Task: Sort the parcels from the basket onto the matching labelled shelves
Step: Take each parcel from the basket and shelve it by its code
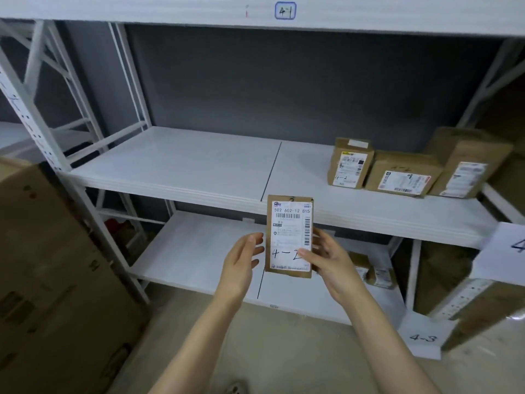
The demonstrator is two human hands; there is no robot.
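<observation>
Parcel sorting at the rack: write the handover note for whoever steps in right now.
Right hand grips the small parcel marked 4-2, upright; left hand is open beside it, fingertips near its edge.
Middle shelf holds three parcels at its right end, two visibly marked 4-2.
Bottom shelf, by the 4-3 tag, holds a few.
Left: set the held parcel on the middle shelf. Basket not in view.

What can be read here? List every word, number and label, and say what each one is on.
"4-1": boxed tag on the top beam.
"502 602-12 815": printed label of the held parcel.
"4-2": handwritten on that label, partly under the right hand.
"4-2": handwritten on the left shelf parcel.
"4-2", faint: top of the middle parcel.
"4-3": paper sign at lower right.
Barcodes, small print and other labels: too blurred.
</observation>
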